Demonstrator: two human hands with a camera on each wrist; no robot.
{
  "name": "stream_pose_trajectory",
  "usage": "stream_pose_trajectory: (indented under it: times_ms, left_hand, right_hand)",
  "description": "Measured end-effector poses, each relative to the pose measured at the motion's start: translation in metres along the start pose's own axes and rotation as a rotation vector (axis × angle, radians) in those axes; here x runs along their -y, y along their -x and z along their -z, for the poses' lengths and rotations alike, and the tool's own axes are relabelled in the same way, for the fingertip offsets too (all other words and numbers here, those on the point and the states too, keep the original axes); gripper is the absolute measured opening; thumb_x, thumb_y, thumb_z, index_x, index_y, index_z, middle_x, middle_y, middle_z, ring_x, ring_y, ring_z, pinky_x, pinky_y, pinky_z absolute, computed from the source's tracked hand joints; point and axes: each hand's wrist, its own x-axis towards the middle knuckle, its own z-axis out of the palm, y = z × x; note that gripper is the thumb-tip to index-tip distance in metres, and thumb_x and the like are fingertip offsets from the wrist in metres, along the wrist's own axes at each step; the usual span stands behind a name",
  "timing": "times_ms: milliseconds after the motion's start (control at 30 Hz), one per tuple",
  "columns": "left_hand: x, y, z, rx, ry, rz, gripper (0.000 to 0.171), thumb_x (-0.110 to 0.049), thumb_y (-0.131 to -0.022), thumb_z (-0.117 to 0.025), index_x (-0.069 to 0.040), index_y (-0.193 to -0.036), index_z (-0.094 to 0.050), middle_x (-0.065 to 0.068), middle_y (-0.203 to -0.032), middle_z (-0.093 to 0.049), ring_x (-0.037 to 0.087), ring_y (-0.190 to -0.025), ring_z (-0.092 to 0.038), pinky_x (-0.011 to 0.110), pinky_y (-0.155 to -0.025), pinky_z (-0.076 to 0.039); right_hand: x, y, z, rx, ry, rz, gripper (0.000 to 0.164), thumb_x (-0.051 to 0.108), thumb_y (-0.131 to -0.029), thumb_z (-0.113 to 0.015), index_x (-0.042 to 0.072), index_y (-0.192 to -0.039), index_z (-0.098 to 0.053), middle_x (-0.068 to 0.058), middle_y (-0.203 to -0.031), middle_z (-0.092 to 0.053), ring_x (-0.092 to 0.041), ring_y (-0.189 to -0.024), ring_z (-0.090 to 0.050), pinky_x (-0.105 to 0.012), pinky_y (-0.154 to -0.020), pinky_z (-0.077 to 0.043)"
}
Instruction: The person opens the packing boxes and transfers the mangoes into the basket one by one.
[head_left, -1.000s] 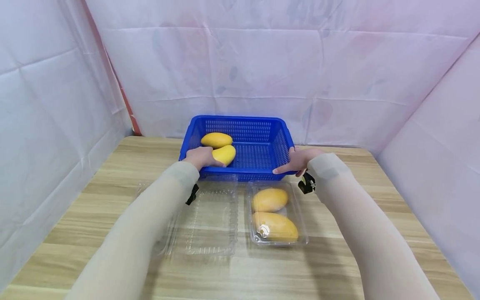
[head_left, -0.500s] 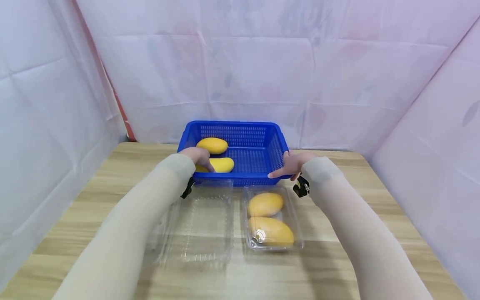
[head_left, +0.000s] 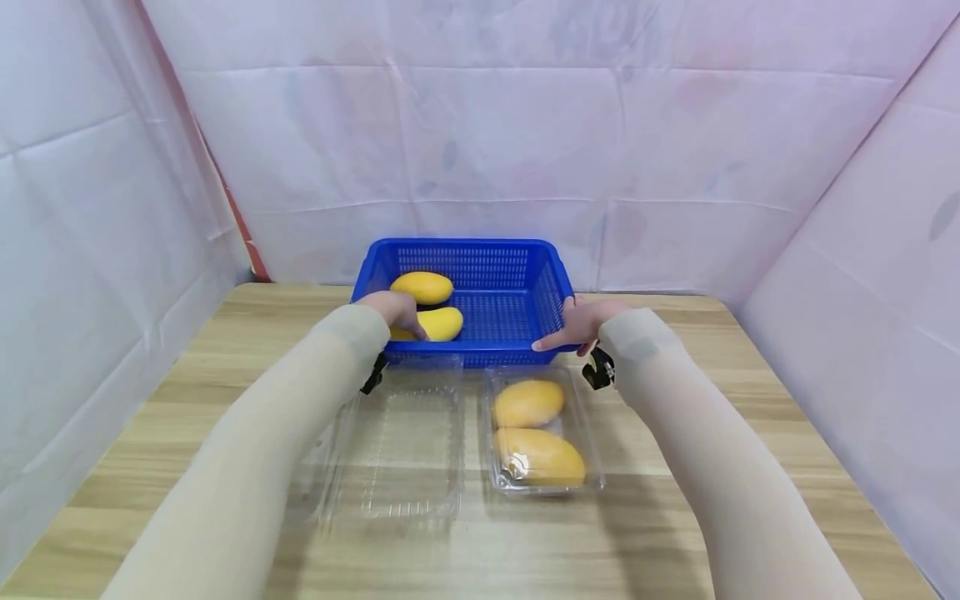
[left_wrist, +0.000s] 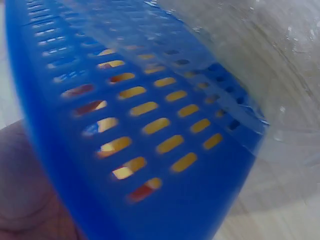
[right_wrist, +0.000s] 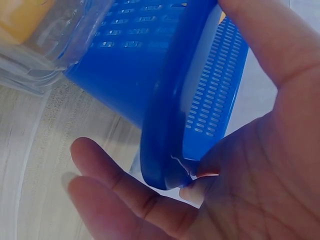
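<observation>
In the head view, a blue plastic basket point(head_left: 498, 343) with slotted walls holds two yellow mangoes. My left hand point(head_left: 395, 309) reaches over its left front corner and grips the nearer mango point(head_left: 444, 324), thumb across its front side. The other mango point(head_left: 422, 287) lies just behind. Through the slots in the left wrist view, yellow skin of a mango point(left_wrist: 156, 125) shows, while most of that hand is hidden. At the right front corner, my right hand point(head_left: 583, 322) holds the basket's rim, thumb along the top; in the right wrist view, two fingers point(right_wrist: 130, 192) extend outside the corner.
An open clear plastic clamshell box point(head_left: 405, 450) lies before the basket on the wooden table point(head_left: 675, 500). To its right, a clear box point(head_left: 592, 475) holds two mangoes point(head_left: 540, 457). White sheeting point(head_left: 510, 133) stands behind and at both sides.
The nearer mango has turned to lie more level, and my left hand has shifted to its left end. My right hand stays on the basket's corner. The head view has shifted slightly.
</observation>
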Motion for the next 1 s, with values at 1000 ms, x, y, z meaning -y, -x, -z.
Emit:
stream_pose_trajectory:
  times_ms: [1000]
  left_hand:
    - [-0.035,0.094,-0.061,-0.303,0.432,-0.655,0.035,-0.035,-0.094,-0.055,-0.012,-0.121,-0.060,-0.002,-0.114,-0.061,0.014,-0.099,-0.058,0.031,-0.081,-0.049]
  right_hand:
    - [-0.019,-0.007,-0.007,-0.065,-0.110,0.034,0.121,0.064,-0.079,-0.059,-0.005,-0.143,0.018,-0.025,-0.150,0.015,-0.026,-0.098,-0.060,-0.032,-0.065,-0.054]
